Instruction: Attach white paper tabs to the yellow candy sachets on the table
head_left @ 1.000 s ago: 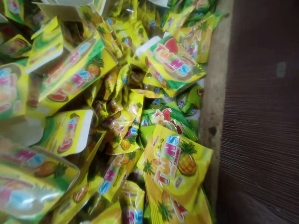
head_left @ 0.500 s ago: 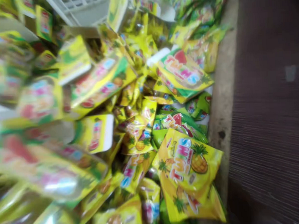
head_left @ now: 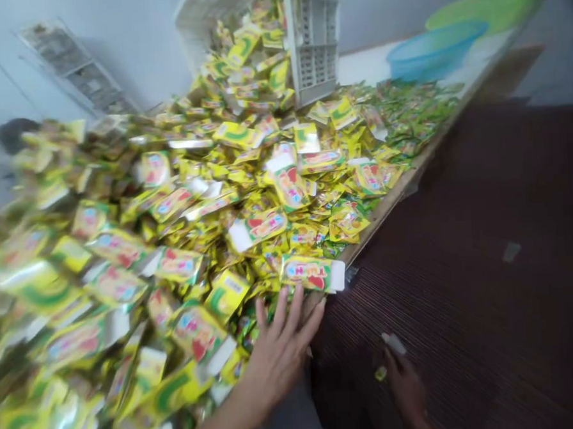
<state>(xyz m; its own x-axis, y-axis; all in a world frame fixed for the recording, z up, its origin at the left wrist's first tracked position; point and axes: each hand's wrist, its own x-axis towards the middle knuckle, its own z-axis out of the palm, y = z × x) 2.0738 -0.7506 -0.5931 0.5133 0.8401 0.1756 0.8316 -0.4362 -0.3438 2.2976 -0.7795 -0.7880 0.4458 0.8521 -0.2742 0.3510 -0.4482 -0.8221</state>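
Observation:
My left hand (head_left: pixel 281 343) reaches in from below, palm down with its fingers spread, over the front edge of the heap. Its fingertips lie at the lower edge of a small yellow and green candy box (head_left: pixel 306 273) with a white end flap; whether they touch it is unclear. Around the hand are more boxes, such as one beside the wrist (head_left: pixel 199 328), and yellow pineapple-print candy sachets (head_left: pixel 348 221). At lower right, a dim brown shape (head_left: pixel 405 384) sits by a white scrap (head_left: pixel 394 343); I cannot tell whether it is my right hand or a foot.
A tipped white plastic crate (head_left: pixel 314 59) spills boxes at the back. Green sachets (head_left: pixel 406 115) spread behind the heap at right, near a blue basin (head_left: pixel 436 52) and a lime-green one (head_left: pixel 491 5). The wooden table edge (head_left: pixel 386 203) borders a dark ridged floor (head_left: pixel 460 231).
My view has drawn back and lifted from a close look at the pile, so the crate, basins and wall now show. My left hand has come into view.

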